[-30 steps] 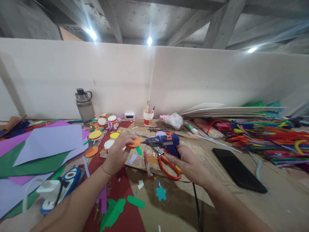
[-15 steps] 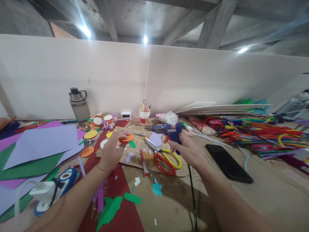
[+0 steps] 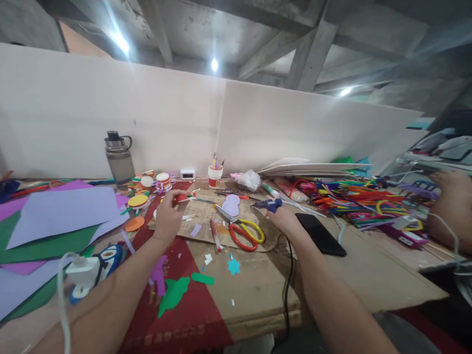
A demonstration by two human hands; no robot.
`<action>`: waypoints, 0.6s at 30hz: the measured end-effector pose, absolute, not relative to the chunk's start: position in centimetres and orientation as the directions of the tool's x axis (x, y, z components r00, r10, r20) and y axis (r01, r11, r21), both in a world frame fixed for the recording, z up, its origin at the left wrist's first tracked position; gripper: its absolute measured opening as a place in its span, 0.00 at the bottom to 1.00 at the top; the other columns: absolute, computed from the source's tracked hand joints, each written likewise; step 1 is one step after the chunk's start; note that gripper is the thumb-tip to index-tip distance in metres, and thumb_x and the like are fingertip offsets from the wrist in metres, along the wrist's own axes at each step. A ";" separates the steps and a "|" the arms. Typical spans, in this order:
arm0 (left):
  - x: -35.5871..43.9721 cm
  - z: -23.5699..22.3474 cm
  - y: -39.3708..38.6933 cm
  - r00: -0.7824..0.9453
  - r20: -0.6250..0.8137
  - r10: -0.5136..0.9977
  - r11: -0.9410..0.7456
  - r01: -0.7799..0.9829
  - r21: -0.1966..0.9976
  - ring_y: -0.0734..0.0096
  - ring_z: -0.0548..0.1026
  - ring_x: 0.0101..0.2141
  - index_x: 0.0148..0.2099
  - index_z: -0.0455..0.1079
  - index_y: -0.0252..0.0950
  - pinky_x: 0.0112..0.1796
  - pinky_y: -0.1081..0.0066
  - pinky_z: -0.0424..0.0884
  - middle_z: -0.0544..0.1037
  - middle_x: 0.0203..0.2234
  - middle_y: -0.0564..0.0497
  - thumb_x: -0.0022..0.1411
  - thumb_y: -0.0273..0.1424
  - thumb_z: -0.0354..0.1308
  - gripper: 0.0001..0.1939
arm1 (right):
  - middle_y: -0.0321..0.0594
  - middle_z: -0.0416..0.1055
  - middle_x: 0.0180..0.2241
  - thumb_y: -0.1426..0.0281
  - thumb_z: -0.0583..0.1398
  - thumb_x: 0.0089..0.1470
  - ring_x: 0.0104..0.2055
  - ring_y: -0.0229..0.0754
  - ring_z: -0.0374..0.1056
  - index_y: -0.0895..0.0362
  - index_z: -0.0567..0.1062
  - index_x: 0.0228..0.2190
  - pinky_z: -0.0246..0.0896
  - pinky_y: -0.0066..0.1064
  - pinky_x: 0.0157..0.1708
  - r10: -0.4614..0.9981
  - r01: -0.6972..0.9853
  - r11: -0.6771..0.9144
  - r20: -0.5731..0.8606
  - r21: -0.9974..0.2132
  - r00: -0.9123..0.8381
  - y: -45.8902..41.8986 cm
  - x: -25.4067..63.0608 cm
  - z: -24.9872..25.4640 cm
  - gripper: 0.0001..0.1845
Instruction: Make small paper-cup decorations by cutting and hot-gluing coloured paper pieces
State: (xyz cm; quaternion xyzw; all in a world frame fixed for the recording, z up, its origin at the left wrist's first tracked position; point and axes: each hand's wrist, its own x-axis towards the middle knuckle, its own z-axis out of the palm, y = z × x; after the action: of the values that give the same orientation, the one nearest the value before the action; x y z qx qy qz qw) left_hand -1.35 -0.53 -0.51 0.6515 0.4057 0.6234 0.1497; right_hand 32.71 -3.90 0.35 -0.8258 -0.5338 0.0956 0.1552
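My left hand [image 3: 167, 216] pinches a small round paper piece [image 3: 185, 197], seen edge-on with a red and white side. Over to the right, my right hand [image 3: 286, 221] grips a blue glue gun [image 3: 273, 203], its nozzle pointing left, low over the cardboard. A black cord [image 3: 288, 285] hangs below that hand. Between my hands lie open scissors [image 3: 241, 231] with red and yellow handles, a red pen [image 3: 216, 235] and a lilac paper shape [image 3: 231, 204]. A yellow-topped disc [image 3: 138, 201] and a flat orange circle [image 3: 134, 224] sit left of my left hand.
A black phone [image 3: 320, 234] lies right of my right hand. Colourful pipe cleaners [image 3: 342, 196] spread behind it. At the far right is another person's arm [image 3: 452, 211]. A bottle [image 3: 120, 160], pen cup [image 3: 215, 175], paper sheets [image 3: 62, 216] and power strip [image 3: 110, 255] stand or lie about.
My right hand has lowered the glue gun and turned its nozzle down-left, away from the left hand. The left hand's piece has tilted from its orange top to its edge. The view has swung right.
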 end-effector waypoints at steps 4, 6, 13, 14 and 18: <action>-1.3 -0.8 -0.2 -0.184 0.619 0.763 -0.564 0.279 0.778 0.71 0.73 0.31 0.40 0.68 0.37 0.35 0.69 0.70 0.75 0.31 0.52 0.54 0.30 0.59 0.10 | 0.60 0.73 0.43 0.58 0.54 0.56 0.47 0.57 0.68 0.63 0.76 0.41 0.60 0.40 0.42 0.891 0.889 -0.423 0.098 -0.177 0.444 -5.1 31.9 0.9 0.23; -1.2 -0.8 -0.1 -0.215 0.600 0.770 -0.556 0.234 0.797 0.72 0.72 0.31 0.40 0.68 0.37 0.34 0.70 0.70 0.74 0.31 0.52 0.53 0.30 0.60 0.11 | 0.61 0.72 0.42 0.58 0.55 0.55 0.46 0.56 0.68 0.64 0.77 0.37 0.60 0.40 0.42 0.898 0.917 -0.376 0.195 -0.130 0.395 -5.8 30.6 1.5 0.22; -1.0 -0.2 -0.4 -0.244 0.571 0.784 -0.538 0.190 0.821 0.73 0.71 0.29 0.38 0.68 0.38 0.32 0.72 0.69 0.73 0.29 0.54 0.52 0.33 0.61 0.11 | 0.43 0.72 0.36 0.70 0.56 0.56 0.40 0.40 0.66 0.59 0.75 0.33 0.57 0.28 0.40 0.851 0.836 0.477 0.380 -0.272 -0.363 -6.5 20.3 2.4 0.08; -1.0 -0.2 -0.5 -0.239 0.570 0.786 -0.538 0.191 0.821 0.73 0.70 0.29 0.38 0.68 0.38 0.32 0.72 0.69 0.73 0.29 0.54 0.52 0.33 0.61 0.10 | 0.42 0.72 0.36 0.72 0.56 0.56 0.41 0.40 0.65 0.58 0.75 0.33 0.57 0.28 0.41 0.818 0.802 0.545 0.366 -0.246 -0.443 -6.1 18.9 2.3 0.08; -1.0 -0.1 -0.7 -0.231 0.576 0.784 -0.539 0.208 0.816 0.73 0.70 0.29 0.38 0.68 0.37 0.32 0.72 0.69 0.72 0.29 0.55 0.52 0.32 0.61 0.10 | 0.43 0.71 0.36 0.74 0.57 0.55 0.41 0.41 0.65 0.58 0.76 0.34 0.56 0.29 0.42 0.753 0.760 0.644 0.246 -0.083 -0.611 -4.5 15.6 1.3 0.07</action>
State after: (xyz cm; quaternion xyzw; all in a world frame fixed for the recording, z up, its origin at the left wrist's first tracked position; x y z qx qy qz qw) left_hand -0.97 -0.70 -0.14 0.5803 0.4272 0.6579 0.2190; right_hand 15.56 -4.52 1.31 -0.4215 -0.8973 -0.0147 0.1301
